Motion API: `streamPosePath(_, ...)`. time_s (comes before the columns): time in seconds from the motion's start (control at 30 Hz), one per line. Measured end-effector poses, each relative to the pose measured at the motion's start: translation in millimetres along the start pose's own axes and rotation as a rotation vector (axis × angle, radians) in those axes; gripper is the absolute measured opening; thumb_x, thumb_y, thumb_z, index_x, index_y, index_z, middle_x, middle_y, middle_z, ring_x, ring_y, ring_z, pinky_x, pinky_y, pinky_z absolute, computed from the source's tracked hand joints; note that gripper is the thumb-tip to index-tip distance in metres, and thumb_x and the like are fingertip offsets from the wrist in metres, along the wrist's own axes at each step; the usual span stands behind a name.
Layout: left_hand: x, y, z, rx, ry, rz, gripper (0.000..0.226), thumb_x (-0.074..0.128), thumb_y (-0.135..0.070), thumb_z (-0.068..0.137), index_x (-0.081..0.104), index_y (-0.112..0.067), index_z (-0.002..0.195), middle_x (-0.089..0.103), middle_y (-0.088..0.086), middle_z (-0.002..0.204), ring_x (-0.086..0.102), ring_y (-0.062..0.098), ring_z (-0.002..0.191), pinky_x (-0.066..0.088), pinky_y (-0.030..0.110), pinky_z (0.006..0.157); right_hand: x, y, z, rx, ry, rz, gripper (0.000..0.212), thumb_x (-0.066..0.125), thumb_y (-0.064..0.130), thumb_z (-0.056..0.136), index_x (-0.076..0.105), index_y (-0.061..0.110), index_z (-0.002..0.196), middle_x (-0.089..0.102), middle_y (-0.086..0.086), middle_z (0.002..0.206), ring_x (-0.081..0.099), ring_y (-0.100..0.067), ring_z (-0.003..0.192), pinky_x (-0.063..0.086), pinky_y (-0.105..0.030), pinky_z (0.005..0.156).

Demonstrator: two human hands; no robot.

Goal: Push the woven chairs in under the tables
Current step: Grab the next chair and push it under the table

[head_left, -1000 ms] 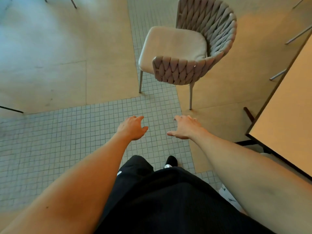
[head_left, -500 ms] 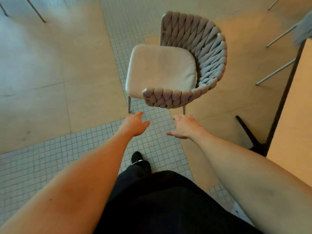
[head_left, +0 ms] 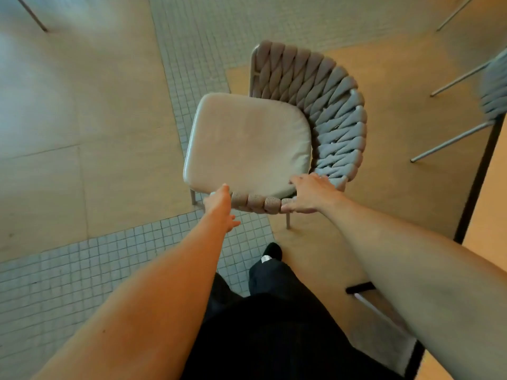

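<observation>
taking hold of the chair point(head_left: 247, 144), which is standing well apart from the table point(head_left: 493, 215), i am clamping my right hand point(head_left: 310, 193) on its rim point(head_left: 260, 202), my left hand point(head_left: 222, 204) touching the rim's end, fingers hidden, and probably needing to turn it next before pushing.

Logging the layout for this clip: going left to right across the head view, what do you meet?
Thin grey metal leg at top left → left hand → grey woven rope chair armrest between the hands → right hand → second grey woven chair at the right edge.
</observation>
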State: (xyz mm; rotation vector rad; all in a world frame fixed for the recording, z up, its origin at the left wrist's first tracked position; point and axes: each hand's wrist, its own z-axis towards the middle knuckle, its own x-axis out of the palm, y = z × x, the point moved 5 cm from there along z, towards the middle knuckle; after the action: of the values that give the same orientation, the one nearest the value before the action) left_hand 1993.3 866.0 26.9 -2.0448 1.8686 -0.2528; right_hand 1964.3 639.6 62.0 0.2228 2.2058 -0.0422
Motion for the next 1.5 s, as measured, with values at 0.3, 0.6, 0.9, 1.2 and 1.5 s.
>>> streamPosePath(0.3, 53, -3, 44, -0.133, -0.18, -0.268, 0.065, 0.062, -0.035, 0.096, 0.026, -0.022, 0.149, 0.042, 0.013, 0.147, 0.048, 0.046, 0.128, 0.046, 0.068, 0.097, -16, -76, 79, -0.109, 0.147, -0.148, 0.096, 0.065, 0.086, 0.065, 0.049, 0.026, 0.139, 0.055, -0.001, 0.141, 0.045, -0.029, 0.131, 0.035, -0.053, 0.108)
streamPosePath(0.6, 67, 13, 74, -0.198, -0.264, -0.444, 0.095, 0.076, -0.017, 0.081, 0.013, -0.038, 0.148, 0.052, 0.014, 0.131, 0.063, 0.041, 0.104, 0.052, 0.069, 0.081, 21, -107, 105, -0.092, 0.497, -0.246, 0.118, 0.076, 0.088, 0.045, 0.041, 0.036, 0.145, 0.054, 0.004, 0.146, 0.049, -0.027, 0.133, 0.035, -0.049, 0.111)
streamPosePath(0.9, 59, 34, 149, -0.142, -0.471, -0.382, 0.09, 0.077, -0.026, 0.057, 0.023, -0.034, 0.129, 0.063, 0.012, 0.117, 0.067, 0.036, 0.092, 0.059, 0.055, 0.079, 52, -112, 89, -0.194, 0.414, -0.572, 0.082, 0.047, 0.089, 0.077, 0.051, 0.028, 0.131, 0.061, 0.003, 0.127, 0.059, -0.024, 0.12, 0.028, -0.058, 0.108)
streamPosePath(1.2, 16, -52, 111, 0.095, -0.443, -0.156, 0.051, 0.068, -0.021, 0.088, 0.041, -0.018, 0.132, 0.062, 0.006, 0.113, 0.063, 0.027, 0.097, 0.056, 0.047, 0.087, 53, -38, 65, -0.125, 0.37, -0.364, 0.077, 0.048, 0.082, 0.084, 0.051, 0.023, 0.134, 0.061, -0.003, 0.129, 0.056, -0.029, 0.122, 0.035, -0.056, 0.106)
streamPosePath(1.5, -11, -136, 166, 0.324, -0.393, 0.09, 0.066, 0.072, -0.037, 0.087, 0.04, -0.026, 0.143, 0.058, 0.001, 0.119, 0.059, 0.022, 0.098, 0.053, 0.04, 0.089, 58, 62, 75, -0.014, 0.287, -0.046, 0.086, 0.046, 0.089, 0.077, 0.054, 0.021, 0.129, 0.062, -0.009, 0.124, 0.057, -0.033, 0.118, 0.047, -0.055, 0.099)
